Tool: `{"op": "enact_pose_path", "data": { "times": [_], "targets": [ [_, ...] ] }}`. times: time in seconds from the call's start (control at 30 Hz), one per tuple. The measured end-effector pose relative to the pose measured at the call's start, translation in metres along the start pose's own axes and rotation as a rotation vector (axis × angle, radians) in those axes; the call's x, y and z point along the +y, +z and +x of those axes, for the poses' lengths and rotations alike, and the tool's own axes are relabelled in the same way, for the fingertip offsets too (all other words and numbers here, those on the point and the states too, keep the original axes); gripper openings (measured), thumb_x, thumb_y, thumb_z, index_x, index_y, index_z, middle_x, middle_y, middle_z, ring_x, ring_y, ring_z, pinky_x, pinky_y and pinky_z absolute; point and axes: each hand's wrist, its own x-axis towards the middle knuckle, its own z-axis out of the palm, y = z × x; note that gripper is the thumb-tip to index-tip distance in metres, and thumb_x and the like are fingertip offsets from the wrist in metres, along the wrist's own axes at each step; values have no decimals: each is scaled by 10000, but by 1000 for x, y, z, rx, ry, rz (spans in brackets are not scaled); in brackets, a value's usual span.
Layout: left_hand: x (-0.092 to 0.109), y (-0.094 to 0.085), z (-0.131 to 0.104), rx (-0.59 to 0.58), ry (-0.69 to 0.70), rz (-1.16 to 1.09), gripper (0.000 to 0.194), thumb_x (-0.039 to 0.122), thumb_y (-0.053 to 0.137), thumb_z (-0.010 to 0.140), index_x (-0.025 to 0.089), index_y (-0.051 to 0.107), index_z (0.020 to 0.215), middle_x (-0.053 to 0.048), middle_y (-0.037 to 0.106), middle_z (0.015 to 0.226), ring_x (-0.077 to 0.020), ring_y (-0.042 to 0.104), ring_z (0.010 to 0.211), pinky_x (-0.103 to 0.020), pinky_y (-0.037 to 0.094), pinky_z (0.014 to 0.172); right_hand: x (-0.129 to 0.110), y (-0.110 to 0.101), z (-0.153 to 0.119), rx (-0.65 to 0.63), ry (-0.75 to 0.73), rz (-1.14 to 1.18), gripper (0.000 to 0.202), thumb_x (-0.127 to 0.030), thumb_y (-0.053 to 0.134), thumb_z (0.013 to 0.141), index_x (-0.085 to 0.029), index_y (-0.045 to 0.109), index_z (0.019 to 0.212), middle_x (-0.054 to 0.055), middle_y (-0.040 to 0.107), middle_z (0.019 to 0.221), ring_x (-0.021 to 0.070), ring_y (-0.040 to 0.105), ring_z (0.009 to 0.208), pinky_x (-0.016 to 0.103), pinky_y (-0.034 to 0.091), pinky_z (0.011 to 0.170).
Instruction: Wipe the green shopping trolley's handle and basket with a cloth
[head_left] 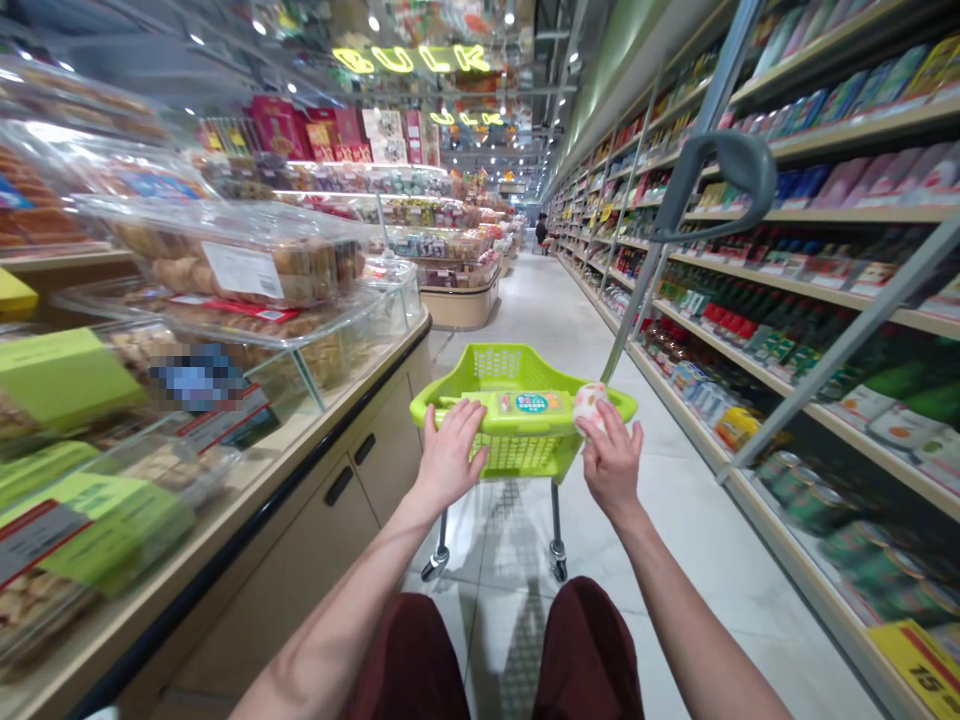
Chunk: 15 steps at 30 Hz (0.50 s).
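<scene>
On your right, tall multi-tiered shelving with pale edges (806, 293), packed with bottles, cans and packets, runs far down the aisle over a white tiled floor (675, 560). On your left stands a long beige, glass-sided worktop (285, 590) with a black edge strip, carrying stacked clear plastic boxes of brown food (255, 235). Straight ahead of your knees in dark maroon trousers (589, 650) is a lime-green perforated plastic shopping cart (532, 455), upright on the floor between worktop and shelving, its near bar under both your hands. To the right, beyond the cart, a grey plastic loop handle (759, 180) stands on a slanting metal pole. Your left hand (450, 455) lies palm down on the left part of the bar, its grip loose, fingers extended and thumb spread. Your right hand (613, 455) is at the bar's right end, fingers bent; whether its grip closes I cannot tell. Between your hands sits a printed yellow-green label with a teal oval (531, 403). Touching your right fingers is a small rounded white item with pink-orange markings (590, 400).
</scene>
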Motion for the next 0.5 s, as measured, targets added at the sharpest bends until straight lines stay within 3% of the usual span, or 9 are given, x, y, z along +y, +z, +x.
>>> {"op": "enact_pose_path", "data": {
  "times": [0.07, 0.13, 0.27, 0.37, 0.5],
  "targets": [
    [1, 1, 0, 16, 1, 0, 486, 250, 446, 750, 168, 408, 1228, -107, 483, 1267, -257, 376, 1212, -539, 73, 1035, 15, -4, -3, 55, 90, -54, 332, -99, 420, 744, -212, 589, 1007, 109, 460, 1272, 233, 409, 1181, 497, 217, 981],
    [1, 3, 0, 33, -3, -1, 475, 251, 444, 751, 171, 418, 1218, -105, 492, 1257, -258, 382, 1207, -542, 74, 1033, 15, -5, -3, 70, 130, -65, 342, -112, 414, 749, -206, 575, 1036, 118, 461, 1268, 235, 409, 1180, 494, 222, 980],
    [0, 3, 0, 45, -11, 4, 454, 253, 433, 763, 170, 422, 1209, -100, 490, 1259, -246, 387, 1203, -530, 75, 1037, -21, 1, 0, -56, 16, 34, 383, -109, 398, 750, -211, 548, 1087, 100, 451, 1280, 217, 353, 1223, 478, 216, 996],
    [-2, 1, -1, 27, -2, 13, 453, 256, 428, 767, 172, 418, 1212, -99, 485, 1265, -245, 387, 1204, -529, 75, 1037, -39, 5, 1, -72, -35, 70, 386, -95, 390, 754, -225, 555, 1078, 86, 439, 1294, 210, 320, 1244, 480, 216, 997],
    [-2, 0, -1, 5, 8, 16, 466, 246, 429, 764, 174, 409, 1224, -101, 485, 1267, -246, 386, 1205, -529, 80, 1036, -14, 2, -2, -13, 12, 22, 382, -80, 386, 751, -225, 566, 1056, 92, 458, 1278, 212, 370, 1214, 486, 215, 992]
  ]
}}
